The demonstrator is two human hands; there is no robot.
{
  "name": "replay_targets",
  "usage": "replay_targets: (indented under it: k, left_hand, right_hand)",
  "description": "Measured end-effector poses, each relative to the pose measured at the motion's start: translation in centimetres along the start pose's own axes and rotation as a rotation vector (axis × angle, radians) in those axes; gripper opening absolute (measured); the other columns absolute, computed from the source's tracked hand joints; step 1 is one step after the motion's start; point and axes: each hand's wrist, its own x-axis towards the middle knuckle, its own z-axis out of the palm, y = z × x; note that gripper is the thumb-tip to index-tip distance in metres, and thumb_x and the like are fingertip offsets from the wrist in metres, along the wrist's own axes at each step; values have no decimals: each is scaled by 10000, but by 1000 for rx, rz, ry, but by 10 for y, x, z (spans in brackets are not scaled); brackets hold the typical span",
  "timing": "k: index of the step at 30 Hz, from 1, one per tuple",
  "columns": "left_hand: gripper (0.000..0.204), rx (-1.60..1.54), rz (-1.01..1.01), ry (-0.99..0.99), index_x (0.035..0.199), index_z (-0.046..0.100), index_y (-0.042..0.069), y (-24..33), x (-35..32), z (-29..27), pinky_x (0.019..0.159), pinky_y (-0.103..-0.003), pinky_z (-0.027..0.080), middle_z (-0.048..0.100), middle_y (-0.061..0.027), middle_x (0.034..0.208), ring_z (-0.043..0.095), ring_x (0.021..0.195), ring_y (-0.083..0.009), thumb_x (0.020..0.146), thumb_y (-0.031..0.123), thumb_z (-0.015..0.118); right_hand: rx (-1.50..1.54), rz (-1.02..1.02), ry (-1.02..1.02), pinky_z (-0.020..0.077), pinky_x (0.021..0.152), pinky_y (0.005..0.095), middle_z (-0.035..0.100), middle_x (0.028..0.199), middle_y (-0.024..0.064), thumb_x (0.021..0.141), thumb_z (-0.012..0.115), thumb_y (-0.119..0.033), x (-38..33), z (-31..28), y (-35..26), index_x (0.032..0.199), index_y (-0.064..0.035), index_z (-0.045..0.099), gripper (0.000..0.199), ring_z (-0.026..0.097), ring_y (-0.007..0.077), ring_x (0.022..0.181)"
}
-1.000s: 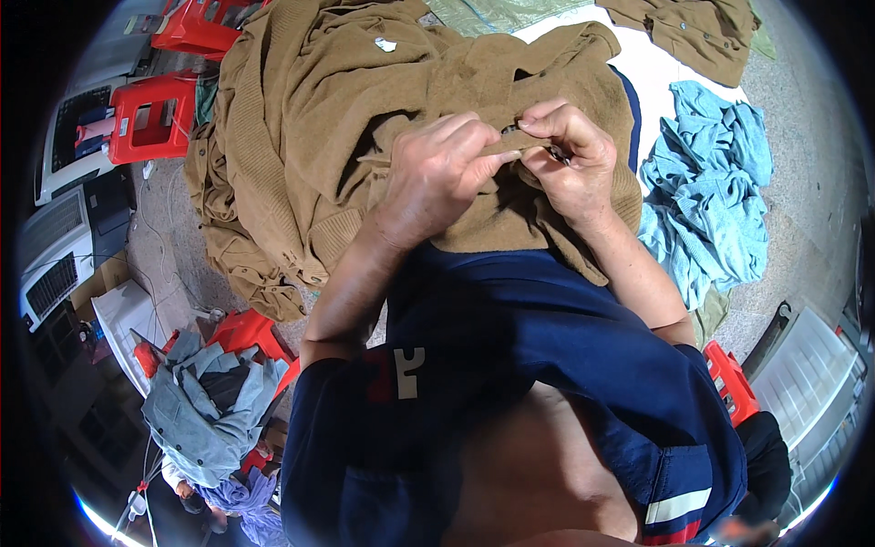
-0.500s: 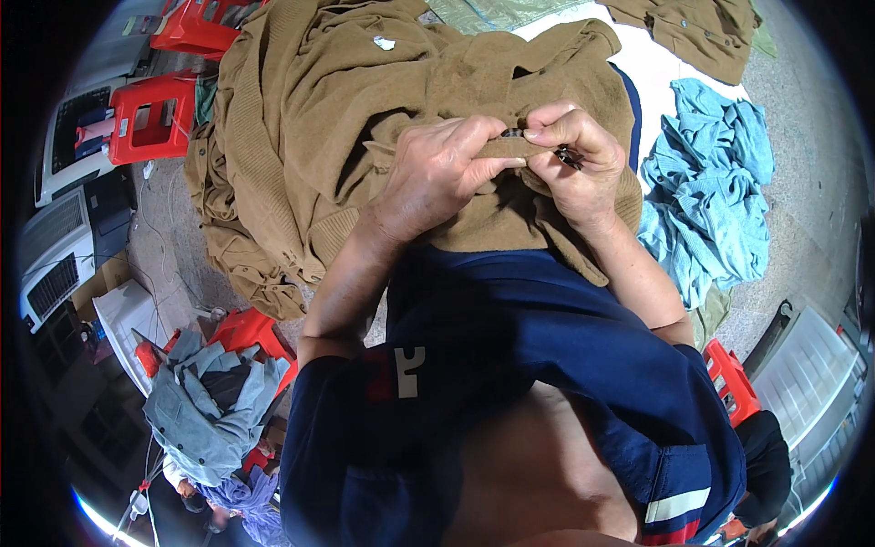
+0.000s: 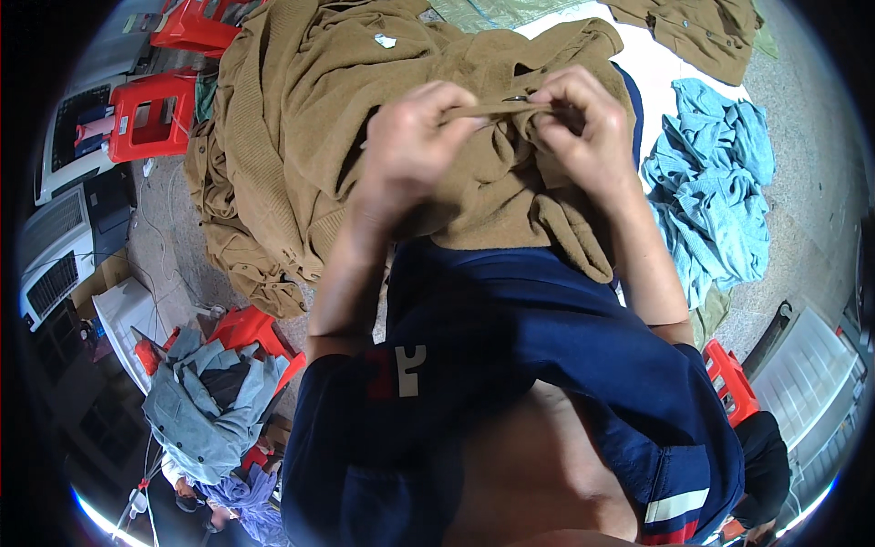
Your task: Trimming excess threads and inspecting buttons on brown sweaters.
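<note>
A brown knitted garment (image 3: 510,214) lies bunched over my lap and the pile before me. My left hand (image 3: 412,150), blurred, pinches one end of its narrow edge band (image 3: 501,110). The other end is gripped by my right hand (image 3: 588,123), so the strip is pulled straight between them. A small dark shiny piece (image 3: 517,98) shows at the band beside my right fingertips; its kind I cannot make out. Whatever lies inside the right palm is hidden.
More brown knitwear (image 3: 273,137) spreads to the left, with a small white tag (image 3: 385,41) on top. Light blue knitwear (image 3: 711,191) is heaped at right. Red stools (image 3: 150,114) stand at left. Grey-blue garments (image 3: 205,401) hang over another stool; people are behind.
Both hands have risen away from my lap, drawing the edge band up and taut. My left hand has shifted slightly left. A dark object seen in my right hand earlier is now hidden.
</note>
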Motion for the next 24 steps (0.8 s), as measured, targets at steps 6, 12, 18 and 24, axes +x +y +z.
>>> replay_targets:
  k: [6,12,18,24]
  left_hand:
    - [194,-437,-437,-230,815,647,26,-26,1,-48,610,-184,356,505,91,706,432,665,-12,904,198,665]
    - [145,-218,-317,-306,818,651,55,-40,-15,-64,564,-183,338,550,73,728,437,630,-11,842,180,720]
    - [142,-766,-418,-165,909,635,56,-26,-25,-70,570,-161,344,565,53,732,454,630,2,852,162,711]
    - [180,-967,-388,-115,892,632,54,9,-15,-46,559,-153,363,586,54,716,485,598,-10,885,226,686]
  right_hand:
    - [-221,109,-419,461,804,338,583,905,88,792,650,-98,-3,-39,39,926,10,607,178,577,226,853]
    - [-82,272,-388,492,790,370,615,915,98,821,618,4,-13,-54,51,1006,-15,613,186,607,225,880]
    - [-366,38,-38,512,725,360,631,932,103,749,650,71,-7,-56,37,993,-18,608,264,647,247,839]
    - [-352,-620,223,503,641,354,623,933,98,652,682,29,2,-43,-25,935,-60,617,304,615,259,799]
